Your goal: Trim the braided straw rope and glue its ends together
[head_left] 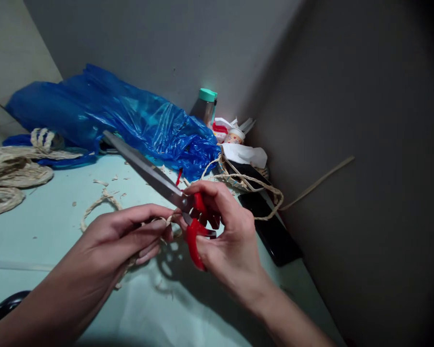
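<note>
Braided cord (169, 220) pinched in left grip (110, 236), red-handled scissors (162, 185) in curled right grip (233, 231), patterned cup (236, 136), print unreadable

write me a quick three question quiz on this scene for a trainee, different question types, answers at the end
1. Which hand holds the red-handled scissors?
2. True or false: the bottle's lid is red.
3. Fill in the missing word: the left hand pinches a thin, twisted ____ between its fingertips.

Key
1. The right hand.
2. False; the lid is teal green.
3. cord
</note>
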Action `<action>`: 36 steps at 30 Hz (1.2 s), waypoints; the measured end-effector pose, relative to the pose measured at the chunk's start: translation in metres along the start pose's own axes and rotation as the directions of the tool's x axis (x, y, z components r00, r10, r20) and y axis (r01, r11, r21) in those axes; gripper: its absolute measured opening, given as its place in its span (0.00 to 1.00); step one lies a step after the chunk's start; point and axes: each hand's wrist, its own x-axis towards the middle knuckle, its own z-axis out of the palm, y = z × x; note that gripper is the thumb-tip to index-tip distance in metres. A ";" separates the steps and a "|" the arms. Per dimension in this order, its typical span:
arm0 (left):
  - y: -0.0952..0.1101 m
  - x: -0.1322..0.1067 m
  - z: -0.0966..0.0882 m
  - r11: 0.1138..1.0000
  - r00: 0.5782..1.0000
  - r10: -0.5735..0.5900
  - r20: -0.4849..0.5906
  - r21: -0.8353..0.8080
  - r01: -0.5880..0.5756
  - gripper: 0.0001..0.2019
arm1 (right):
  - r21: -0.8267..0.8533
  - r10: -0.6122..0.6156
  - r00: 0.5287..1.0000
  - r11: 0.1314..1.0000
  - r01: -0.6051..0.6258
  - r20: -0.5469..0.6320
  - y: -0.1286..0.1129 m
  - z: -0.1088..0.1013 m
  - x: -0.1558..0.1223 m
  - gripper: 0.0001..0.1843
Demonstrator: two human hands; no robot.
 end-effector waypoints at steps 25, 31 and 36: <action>0.014 -0.005 0.006 0.970 0.971 0.179 -0.161 -0.136 -0.201 0.13 | -0.491 -0.232 0.966 0.832 0.257 0.112 0.001 -0.012 0.000 0.22; 0.016 -0.009 0.005 0.962 0.956 0.252 -0.149 -0.070 -0.265 0.09 | -0.606 -0.316 0.924 0.699 0.379 0.213 0.004 -0.017 0.004 0.24; 0.013 -0.010 0.003 0.956 0.939 0.283 -0.198 -0.020 -0.292 0.08 | -0.700 -0.368 0.907 0.592 0.400 0.206 0.006 -0.015 0.002 0.18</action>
